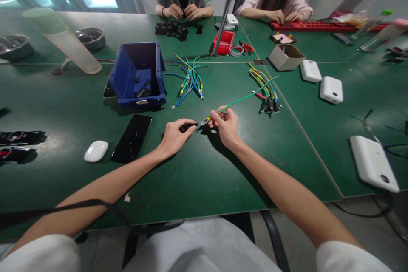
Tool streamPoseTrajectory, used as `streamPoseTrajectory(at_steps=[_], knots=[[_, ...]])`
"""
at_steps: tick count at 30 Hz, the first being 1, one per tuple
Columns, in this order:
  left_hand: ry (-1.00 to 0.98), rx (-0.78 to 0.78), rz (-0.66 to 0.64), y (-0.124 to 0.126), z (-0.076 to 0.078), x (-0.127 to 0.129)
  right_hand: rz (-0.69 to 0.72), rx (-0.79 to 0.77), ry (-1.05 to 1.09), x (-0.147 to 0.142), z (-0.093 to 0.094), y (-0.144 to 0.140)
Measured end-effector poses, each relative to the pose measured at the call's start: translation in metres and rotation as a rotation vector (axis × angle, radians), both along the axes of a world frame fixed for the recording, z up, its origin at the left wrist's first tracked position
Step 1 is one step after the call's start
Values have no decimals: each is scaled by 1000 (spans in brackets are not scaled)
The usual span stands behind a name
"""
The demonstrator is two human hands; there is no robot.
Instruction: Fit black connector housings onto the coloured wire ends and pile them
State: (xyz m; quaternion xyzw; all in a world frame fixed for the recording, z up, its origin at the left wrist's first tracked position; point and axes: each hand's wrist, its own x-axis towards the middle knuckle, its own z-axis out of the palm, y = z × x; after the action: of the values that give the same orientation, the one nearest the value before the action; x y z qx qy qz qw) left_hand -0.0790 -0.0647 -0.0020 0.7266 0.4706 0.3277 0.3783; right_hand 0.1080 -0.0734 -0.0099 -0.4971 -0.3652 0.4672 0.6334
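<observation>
Green wire (242, 100) sits pinched in my right hand (225, 126), fingers pressed on its yellow-sleeved end, the rest arcing up over the worktop (197, 170). My left hand (174, 136) pinches a small black sleeve (188, 126) just beside that end, apparently not yet touching. Blue bin (137, 74) and black phone (131, 137) lie to the left

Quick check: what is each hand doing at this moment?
Left hand: closed, pinching a small black sleeve.
Right hand: closed, holding a green wire near its terminal end.
</observation>
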Motion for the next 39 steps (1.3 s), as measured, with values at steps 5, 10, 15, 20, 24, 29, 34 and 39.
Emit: streamPoseTrajectory(at_steps=[5,10,15,20,24,29,34,39], knots=[[-22,-3,18,0,-1,0,3,14,14,0,0,-1],[-48,-4,12,-1,1,1,20,-4,14,-1,1,-3],[-69,-26,8,-1,0,1,32,-2,11,-2,1,-4],[-87,-36,-4,0,-2,1,34,0,2,-3,0,-4],[-91,-34,-15,1,-4,1,38,-2,-8,-3,1,-5],[-85,-27,-13,0,-4,1,46,15,-2,-4,2,-6],[-76,-23,-6,-1,-1,2,61,12,-11,-3,2,-6],[-75,-16,-6,-1,-1,2,64,15,-12,-3,2,-6]])
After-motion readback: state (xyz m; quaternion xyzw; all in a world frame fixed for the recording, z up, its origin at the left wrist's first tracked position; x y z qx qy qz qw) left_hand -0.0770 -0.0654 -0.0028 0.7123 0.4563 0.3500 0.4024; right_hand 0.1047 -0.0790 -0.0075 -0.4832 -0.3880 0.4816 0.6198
